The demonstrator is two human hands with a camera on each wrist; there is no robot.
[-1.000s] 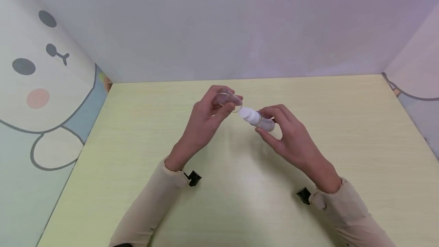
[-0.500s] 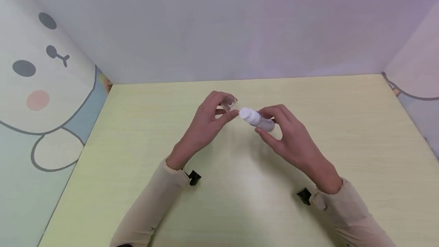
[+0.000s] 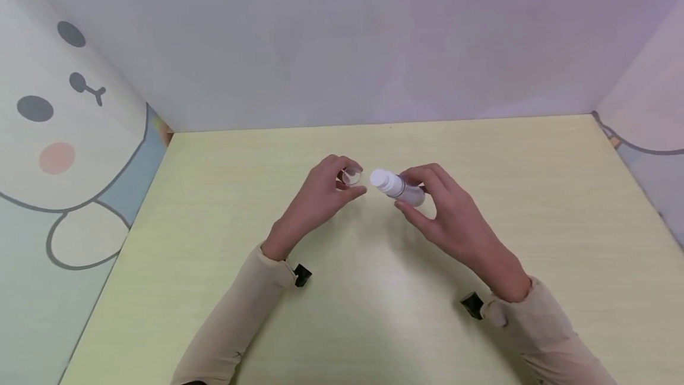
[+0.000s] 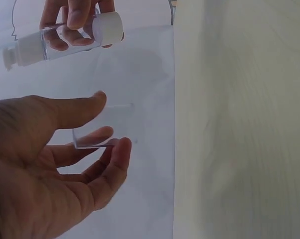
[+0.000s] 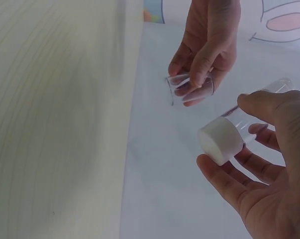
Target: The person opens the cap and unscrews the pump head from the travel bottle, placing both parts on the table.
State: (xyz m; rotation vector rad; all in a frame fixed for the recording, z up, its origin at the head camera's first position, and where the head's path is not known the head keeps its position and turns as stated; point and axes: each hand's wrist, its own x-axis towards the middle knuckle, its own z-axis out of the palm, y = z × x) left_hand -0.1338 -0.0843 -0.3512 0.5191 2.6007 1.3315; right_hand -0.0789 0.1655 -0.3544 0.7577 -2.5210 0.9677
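Note:
In the head view my left hand (image 3: pixel 317 201) holds a small clear plastic cap (image 3: pixel 351 177) between thumb and fingers. The cap's rim is turned toward me. To its right, my right hand (image 3: pixel 454 215) grips a clear bottle (image 3: pixel 411 195) with a white pump top (image 3: pixel 380 179), which tilts up and left. A gap separates cap and bottle. The left wrist view shows the bottle's white base (image 4: pixel 111 28) at the end away from the pump. In the right wrist view that base (image 5: pixel 220 141) faces the camera, and the cap (image 5: pixel 192 89) is beyond it.
Both hands are above a pale wood-grain table (image 3: pixel 235 195). A plain light wall (image 3: pixel 374 40) rises along its far edge. Side panels carry cartoon animal drawings (image 3: pixel 69 135). A small black block (image 3: pixel 302 275) sits at each sleeve cuff.
My left hand has come down and slightly left, taking the cap away from the bottle's pump top. The cap has turned so its rim faces me. My right hand stays almost still.

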